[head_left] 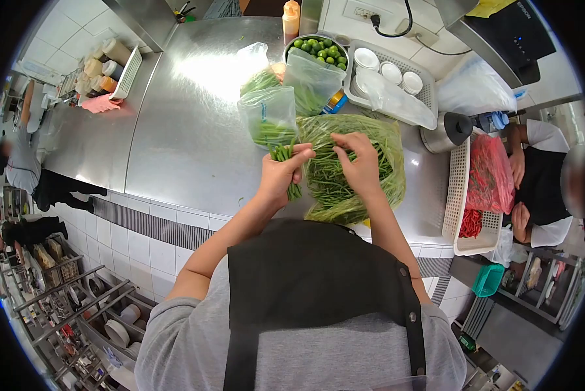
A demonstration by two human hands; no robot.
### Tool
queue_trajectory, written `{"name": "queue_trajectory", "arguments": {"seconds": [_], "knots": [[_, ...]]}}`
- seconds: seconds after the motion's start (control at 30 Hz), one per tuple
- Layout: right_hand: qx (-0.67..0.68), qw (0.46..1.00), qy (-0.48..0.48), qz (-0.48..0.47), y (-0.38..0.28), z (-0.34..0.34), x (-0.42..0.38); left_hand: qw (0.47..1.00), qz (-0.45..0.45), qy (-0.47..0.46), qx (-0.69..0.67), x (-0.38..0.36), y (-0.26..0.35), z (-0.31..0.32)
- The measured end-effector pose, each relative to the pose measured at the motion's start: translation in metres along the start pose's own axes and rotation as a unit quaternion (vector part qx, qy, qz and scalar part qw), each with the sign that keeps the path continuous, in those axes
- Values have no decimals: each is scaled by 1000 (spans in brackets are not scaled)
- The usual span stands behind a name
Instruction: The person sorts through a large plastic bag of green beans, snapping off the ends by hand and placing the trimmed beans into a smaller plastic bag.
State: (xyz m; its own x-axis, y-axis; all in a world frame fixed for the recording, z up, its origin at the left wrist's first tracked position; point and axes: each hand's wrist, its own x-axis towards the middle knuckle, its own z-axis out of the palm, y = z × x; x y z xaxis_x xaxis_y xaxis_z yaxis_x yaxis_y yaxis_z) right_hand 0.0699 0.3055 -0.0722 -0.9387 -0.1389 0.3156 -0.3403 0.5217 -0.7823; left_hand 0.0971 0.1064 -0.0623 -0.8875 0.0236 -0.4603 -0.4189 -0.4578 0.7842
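Observation:
A bunch of cut green beans (294,190) is held in my left hand (281,171), its fingers wrapped round the stalks. My right hand (359,159) is over a large open plastic bag of green beans (387,146), its fingers bent near the beans; whether it pinches any is too small to tell. The bag lies on the steel counter (195,143). Just beyond my left hand is a small clear bag of green beans (270,120), with two more clear bags behind it.
Behind stand a bowl of green limes (320,52), a sauce bottle (291,23) and a tray of white cups (429,91). At the right are a metal jug (440,138), a basket with red chillies (459,189) and a person (543,176) beside it.

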Motion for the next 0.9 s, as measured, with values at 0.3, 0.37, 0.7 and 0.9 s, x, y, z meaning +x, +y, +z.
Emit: {"name": "queue_trajectory", "arguments": {"seconds": [0.3,0.37,0.7,0.9], "knots": [[301,935,-45,185,-30,-14,-4,954,108,-91,264,-7,7,23],[305,931,-43,196,-26,-13,-5,943,141,-95,286,-5,7,18],[242,945,-36,216,-27,-30,2,949,92,-100,284,-11,4,8],[139,984,17,109,-35,-11,-3,962,55,-108,247,-10,8,10]]}}
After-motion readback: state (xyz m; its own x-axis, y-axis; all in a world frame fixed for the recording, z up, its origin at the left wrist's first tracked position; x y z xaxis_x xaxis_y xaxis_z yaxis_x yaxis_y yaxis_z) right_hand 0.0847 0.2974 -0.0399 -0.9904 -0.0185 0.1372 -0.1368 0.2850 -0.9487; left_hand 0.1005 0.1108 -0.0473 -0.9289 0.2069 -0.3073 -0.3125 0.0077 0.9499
